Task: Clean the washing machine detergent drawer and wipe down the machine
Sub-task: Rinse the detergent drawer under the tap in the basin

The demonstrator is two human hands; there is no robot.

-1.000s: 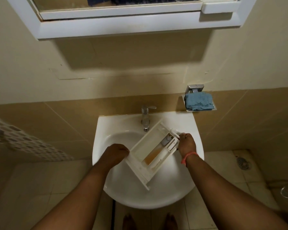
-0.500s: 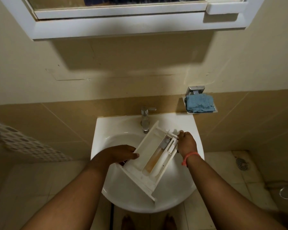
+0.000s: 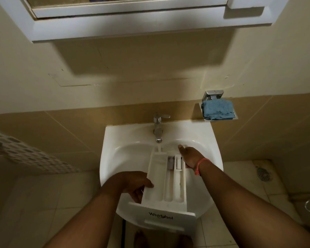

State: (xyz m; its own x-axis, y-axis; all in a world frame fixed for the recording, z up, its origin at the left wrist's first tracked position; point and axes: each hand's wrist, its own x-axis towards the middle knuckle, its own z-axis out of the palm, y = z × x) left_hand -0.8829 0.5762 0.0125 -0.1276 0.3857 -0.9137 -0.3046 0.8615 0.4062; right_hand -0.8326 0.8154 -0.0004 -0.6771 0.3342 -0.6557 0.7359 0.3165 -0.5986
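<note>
The only view comes from the camera on my head, looking forward and steeply down over my own arms. It is wide-angle, so the wall lines bow toward the edges. My left hand [image 3: 132, 183] and right hand [image 3: 190, 156] sit low and central, close under the lens, with both forearms running in from the bottom corners. Beyond my hands the view takes in the sink [image 3: 113, 140] and the tap [image 3: 158, 127] straight ahead of them, then the wall and the underside of the mirror cabinet [image 3: 132, 24] far above them. Below my hands, at the bottom edge, the floor and my toes show dimly.
</note>
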